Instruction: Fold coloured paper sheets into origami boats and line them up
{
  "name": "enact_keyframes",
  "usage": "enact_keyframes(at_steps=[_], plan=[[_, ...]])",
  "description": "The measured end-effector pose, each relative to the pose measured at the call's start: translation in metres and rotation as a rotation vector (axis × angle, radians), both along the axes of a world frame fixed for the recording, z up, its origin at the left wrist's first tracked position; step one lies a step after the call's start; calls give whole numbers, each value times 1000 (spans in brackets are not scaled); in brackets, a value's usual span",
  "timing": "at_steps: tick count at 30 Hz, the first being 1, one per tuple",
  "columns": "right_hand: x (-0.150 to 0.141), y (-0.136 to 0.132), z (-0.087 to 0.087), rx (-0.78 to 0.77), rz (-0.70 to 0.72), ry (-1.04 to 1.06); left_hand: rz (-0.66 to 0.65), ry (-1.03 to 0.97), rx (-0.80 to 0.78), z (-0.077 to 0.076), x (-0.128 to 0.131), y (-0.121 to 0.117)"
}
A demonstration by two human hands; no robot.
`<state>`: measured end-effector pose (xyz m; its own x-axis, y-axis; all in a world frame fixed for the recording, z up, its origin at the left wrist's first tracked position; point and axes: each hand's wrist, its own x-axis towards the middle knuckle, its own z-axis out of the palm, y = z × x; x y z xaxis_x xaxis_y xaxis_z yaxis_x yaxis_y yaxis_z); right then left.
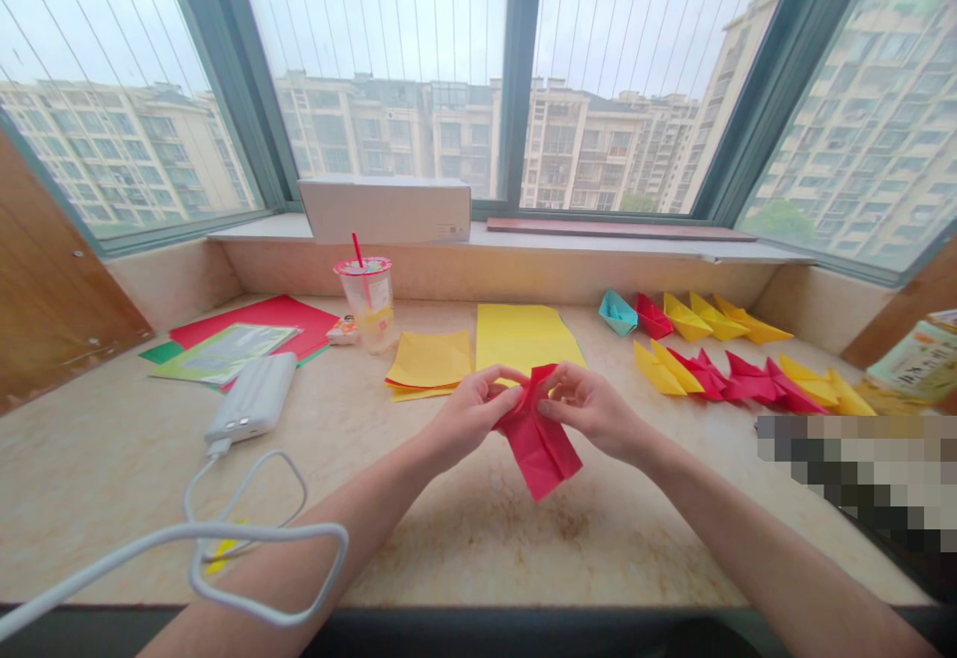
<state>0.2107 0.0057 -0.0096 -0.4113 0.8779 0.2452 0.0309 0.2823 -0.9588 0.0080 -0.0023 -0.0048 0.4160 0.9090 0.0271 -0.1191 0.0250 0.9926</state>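
Orange squares (430, 357): lay flat toward the back edge of the worktop (464, 548), unfolded.
Left hand (471, 411): we pinched the red paper (536, 447), wrist angled inward.
Red paper: hung between front and back edges, creased, seemingly part-folded.
Right hand (598, 409): we pinched its upper edge, fingers curled.
Paper boats (685, 319): seemingly complete, sat toward the back right corner.

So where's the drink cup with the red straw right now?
In the head view, the drink cup stands left of the yellow square sheets, in front of the white box.
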Motion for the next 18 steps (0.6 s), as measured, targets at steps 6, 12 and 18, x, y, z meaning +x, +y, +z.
enact_keyframes(at_steps=[6,12,18], plan=[[-2,-3,0,-17,-61,-26,-4,34,32,0,-1,0],[-4,-8,1,-42,-59,-1,-24,98,99,-2,-1,0],[-4,-8,3,70,-105,-47,53,188,175,-3,-2,3]])
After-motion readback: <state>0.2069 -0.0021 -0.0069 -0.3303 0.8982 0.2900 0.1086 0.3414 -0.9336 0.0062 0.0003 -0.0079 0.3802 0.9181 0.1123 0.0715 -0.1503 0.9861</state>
